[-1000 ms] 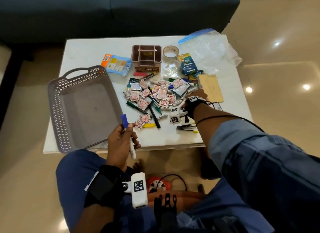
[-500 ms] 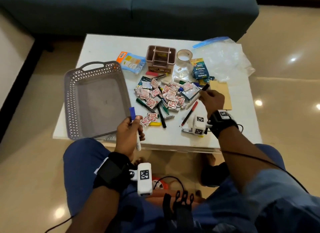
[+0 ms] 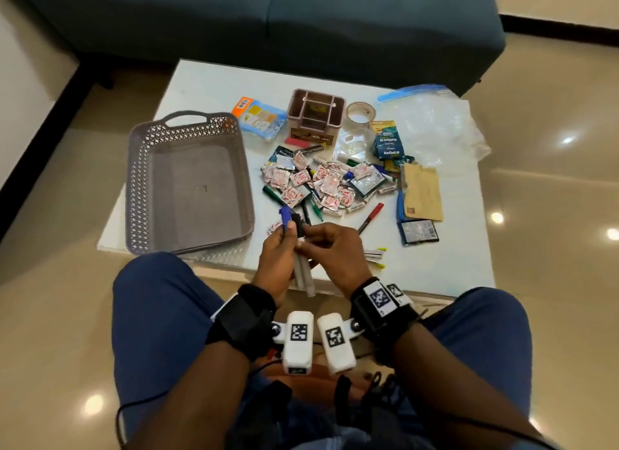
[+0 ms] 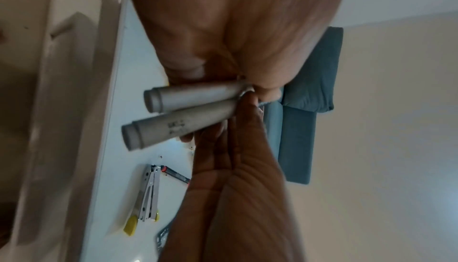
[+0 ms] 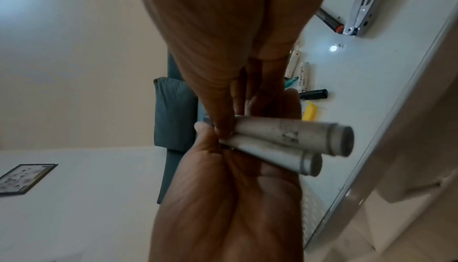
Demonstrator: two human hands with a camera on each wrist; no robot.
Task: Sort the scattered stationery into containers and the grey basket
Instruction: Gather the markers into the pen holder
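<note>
The left hand (image 3: pixel 278 262) grips two white markers (image 3: pixel 303 275) side by side while the right hand (image 3: pixel 330 248) pinches the black-capped one into line. Level the barrels before releasing. Beyond the grip lies the stationery pile (image 3: pixel 321 181); the grey basket (image 3: pixel 187 181) sits left.

markers (image 3: pixel 303 275): two white barrels, blue and black caps, held side by side over table edge | basket (image 3: pixel 140 168): grey, perforated, empty, table's left | organiser (image 3: pixel 316 114): brown, compartmented, upright | stationery pile (image 3: pixel 321 184): sachets, pens, mid-table
</note>
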